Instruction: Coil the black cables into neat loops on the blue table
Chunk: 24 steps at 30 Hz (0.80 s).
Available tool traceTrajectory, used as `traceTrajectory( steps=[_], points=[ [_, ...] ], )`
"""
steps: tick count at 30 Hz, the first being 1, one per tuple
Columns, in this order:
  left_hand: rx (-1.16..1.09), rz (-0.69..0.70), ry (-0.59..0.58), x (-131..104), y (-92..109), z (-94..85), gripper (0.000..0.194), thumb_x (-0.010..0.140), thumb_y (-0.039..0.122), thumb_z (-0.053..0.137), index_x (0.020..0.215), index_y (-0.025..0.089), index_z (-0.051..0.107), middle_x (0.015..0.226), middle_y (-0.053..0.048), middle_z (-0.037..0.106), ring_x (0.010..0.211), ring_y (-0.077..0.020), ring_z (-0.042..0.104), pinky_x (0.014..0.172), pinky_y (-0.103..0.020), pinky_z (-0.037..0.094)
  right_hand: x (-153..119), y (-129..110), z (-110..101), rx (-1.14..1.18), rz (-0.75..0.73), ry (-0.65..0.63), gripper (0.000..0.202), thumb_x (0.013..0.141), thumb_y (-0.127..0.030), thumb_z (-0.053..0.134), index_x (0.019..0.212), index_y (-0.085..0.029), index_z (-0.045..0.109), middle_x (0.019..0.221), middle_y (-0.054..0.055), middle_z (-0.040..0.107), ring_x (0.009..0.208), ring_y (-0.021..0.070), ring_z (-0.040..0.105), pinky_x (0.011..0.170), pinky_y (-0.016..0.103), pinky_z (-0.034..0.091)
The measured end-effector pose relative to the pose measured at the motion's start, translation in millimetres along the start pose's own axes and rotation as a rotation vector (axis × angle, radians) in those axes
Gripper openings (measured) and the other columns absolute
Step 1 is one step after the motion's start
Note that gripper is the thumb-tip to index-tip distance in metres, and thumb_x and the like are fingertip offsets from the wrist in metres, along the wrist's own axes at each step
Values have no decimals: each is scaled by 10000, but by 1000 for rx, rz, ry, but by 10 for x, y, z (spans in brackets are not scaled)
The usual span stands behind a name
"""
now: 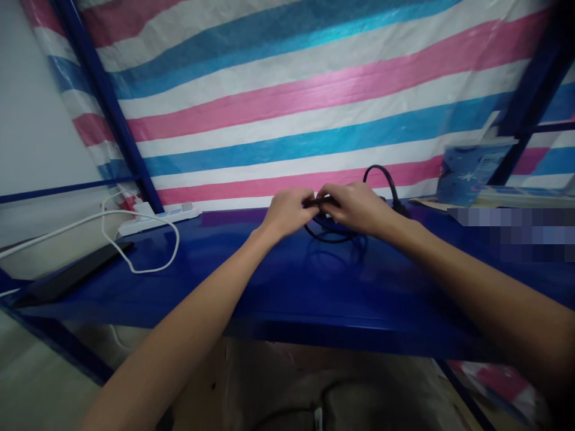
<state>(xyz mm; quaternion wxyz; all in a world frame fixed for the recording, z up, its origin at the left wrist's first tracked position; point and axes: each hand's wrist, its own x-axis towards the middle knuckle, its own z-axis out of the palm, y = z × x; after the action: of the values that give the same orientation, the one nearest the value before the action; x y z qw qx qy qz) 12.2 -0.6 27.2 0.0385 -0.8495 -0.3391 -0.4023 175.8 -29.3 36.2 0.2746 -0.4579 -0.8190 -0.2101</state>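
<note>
Both hands meet above the back half of a blue shelf (287,293), fingers closed on a black cable (332,240). My left hand (290,211) pinches it from the left. My right hand (357,206) grips the same cable close by, its fingertips nearly touching those of the left. Loops of the cable hang just below the fingers, and one stiff arc rises behind the right wrist toward a dark thicker end, perhaps a plug (401,208). Part of the cable is hidden behind the right hand.
A white power strip (159,219) with a white cord (176,239) lies at the back left, near a flat black object (76,272). At the back right stands a blue patterned cup (469,173). A striped plastic sheet (287,108) hangs behind, between blue metal posts (108,108).
</note>
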Motion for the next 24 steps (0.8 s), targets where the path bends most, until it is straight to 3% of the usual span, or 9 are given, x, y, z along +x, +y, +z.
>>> traceTrajectory(
  steps=[2,6,10,12,14,17,20,24],
  points=[
    [-178,-18,-105,-10,9,46,59,721,169,520,666,179,500,616,-13,564,605,-138,529,572,-277,361,-12,-15,11,-41,-25,-28,261,778,-163,474,978,-91,626,806,147,684,700,248,626,577,304,352],
    [-583,-275,-228,9,-41,125,89,840,222,403,874,195,481,555,20,514,422,-104,487,475,-255,371,-13,-63,-11,193,105,93,353,771,-179,504,1114,-127,565,792,106,668,690,236,615,591,322,396],
    [-780,-551,5,40,-142,112,226,908,333,312,1033,202,447,622,21,506,390,-82,474,461,-240,376,16,-128,-13,732,330,3,126,760,-194,558,881,-170,582,752,81,638,603,197,594,557,341,458],
    [-865,-661,101,39,-177,80,263,919,362,284,1071,210,435,668,12,517,428,-81,497,502,-238,409,21,-157,28,931,305,-69,57,776,-214,568,819,-178,561,811,86,645,695,201,612,627,351,489],
    [-941,-723,106,26,-181,47,278,927,361,264,1093,216,434,705,-4,544,488,-94,538,553,-248,438,16,-167,81,1058,248,-93,62,811,-237,549,841,-183,547,852,80,653,798,197,617,706,343,489],
    [-1019,-677,-80,-5,-140,22,274,914,382,321,1045,207,484,783,-44,607,637,-130,608,628,-273,470,3,-118,128,1139,261,-50,59,837,-218,491,874,-190,527,631,15,599,659,158,593,654,309,472],
    [-929,-509,-249,-29,-80,32,165,834,319,510,867,168,567,833,-68,634,758,-139,616,704,-270,472,-4,-2,91,1094,343,37,71,795,-172,484,828,-183,545,448,-46,411,430,115,436,482,267,391],
    [-917,-387,-63,-7,-34,19,161,732,217,605,871,144,564,784,-41,605,678,-107,572,667,-256,458,-3,106,-33,919,365,27,90,755,-172,514,807,-165,587,463,-30,402,395,105,379,415,254,300]
  ],
)
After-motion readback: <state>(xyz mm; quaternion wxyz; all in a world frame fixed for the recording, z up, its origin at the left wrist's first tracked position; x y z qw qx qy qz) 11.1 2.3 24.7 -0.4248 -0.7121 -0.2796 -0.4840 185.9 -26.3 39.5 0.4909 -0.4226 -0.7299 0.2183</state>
